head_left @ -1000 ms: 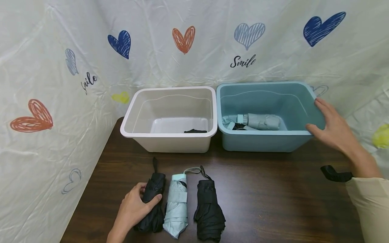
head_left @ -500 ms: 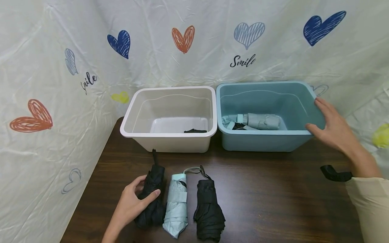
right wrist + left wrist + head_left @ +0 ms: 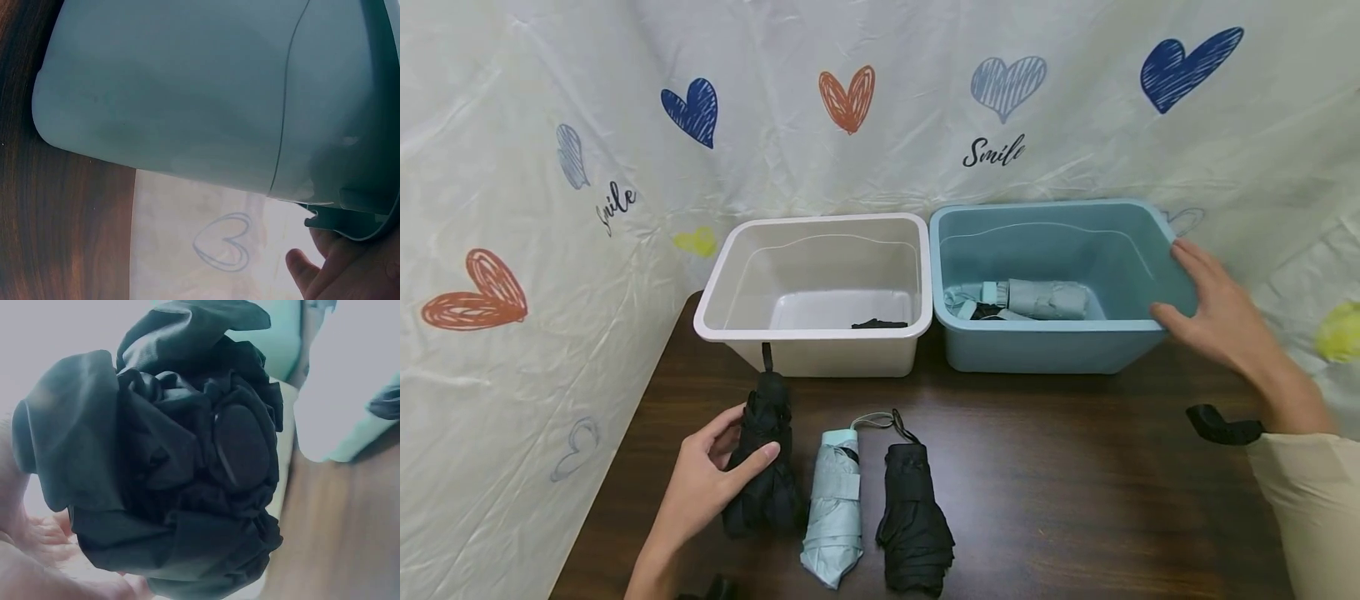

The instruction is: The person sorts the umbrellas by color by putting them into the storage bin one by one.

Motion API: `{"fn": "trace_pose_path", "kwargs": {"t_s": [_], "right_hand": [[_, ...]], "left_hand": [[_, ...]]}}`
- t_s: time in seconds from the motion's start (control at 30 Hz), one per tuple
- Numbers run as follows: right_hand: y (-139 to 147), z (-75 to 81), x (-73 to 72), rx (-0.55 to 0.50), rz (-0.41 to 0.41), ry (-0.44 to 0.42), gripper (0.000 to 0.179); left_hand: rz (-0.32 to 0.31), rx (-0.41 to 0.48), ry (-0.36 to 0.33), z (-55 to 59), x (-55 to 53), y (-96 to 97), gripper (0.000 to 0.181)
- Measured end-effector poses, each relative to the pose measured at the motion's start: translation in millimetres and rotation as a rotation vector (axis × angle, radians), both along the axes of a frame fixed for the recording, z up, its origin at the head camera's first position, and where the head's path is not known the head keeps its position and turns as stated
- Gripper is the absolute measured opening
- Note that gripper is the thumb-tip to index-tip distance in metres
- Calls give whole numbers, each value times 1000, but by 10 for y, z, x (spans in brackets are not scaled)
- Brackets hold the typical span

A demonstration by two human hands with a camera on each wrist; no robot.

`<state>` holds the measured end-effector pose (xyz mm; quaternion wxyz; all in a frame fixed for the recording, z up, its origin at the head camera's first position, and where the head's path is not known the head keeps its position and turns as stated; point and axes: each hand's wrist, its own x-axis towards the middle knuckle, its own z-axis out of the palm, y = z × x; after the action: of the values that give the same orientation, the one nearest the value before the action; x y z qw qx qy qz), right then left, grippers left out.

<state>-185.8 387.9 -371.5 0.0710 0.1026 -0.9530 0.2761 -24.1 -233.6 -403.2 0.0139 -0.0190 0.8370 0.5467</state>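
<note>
In the head view my left hand (image 3: 711, 471) grips a folded black umbrella (image 3: 763, 467), its handle loop pointing toward the white bin (image 3: 820, 354). The left wrist view shows the umbrella's gathered black fabric and round handle end (image 3: 240, 447) close up. On the table to its right lie a folded pale-blue umbrella (image 3: 833, 508) and a second folded black umbrella (image 3: 913, 517). My right hand (image 3: 1225, 321) rests on the right end of the blue bin (image 3: 1045, 350), with thumb and fingers spread along its rim. In the right wrist view, fingers (image 3: 322, 265) show beside the rim.
Inside the blue bin lies a pale-blue folded umbrella (image 3: 1048, 300) among other pale and black items. A dark item (image 3: 880, 323) shows low in the white bin. Both bins stand side by side against a heart-printed white sheet (image 3: 760, 158), at the back of the brown table (image 3: 1060, 483).
My left hand has raised the black umbrella and moved it left and toward the white bin, away from the pale-blue umbrella. The right hand keeps its place on the blue bin.
</note>
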Motion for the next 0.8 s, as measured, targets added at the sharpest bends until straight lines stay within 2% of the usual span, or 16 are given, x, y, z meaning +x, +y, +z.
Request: {"fn": "trace_pose_path", "kwargs": {"t_s": [0.13,0.3,0.5,0.8], "right_hand": [[4,-8,-28,-9,12,-4,86],[9,-10,-35,-17,10,-9,86],[6,13,-35,-28,13,-7,87],[22,-6,-20,-31,16,-9,86]], "left_hand": [[6,4,22,105,-74,7,54],[6,-30,84,242,-189,1,53],[-27,-76,174,448,-387,6,53],[-81,-144,186,694,-662,97,60]]}}
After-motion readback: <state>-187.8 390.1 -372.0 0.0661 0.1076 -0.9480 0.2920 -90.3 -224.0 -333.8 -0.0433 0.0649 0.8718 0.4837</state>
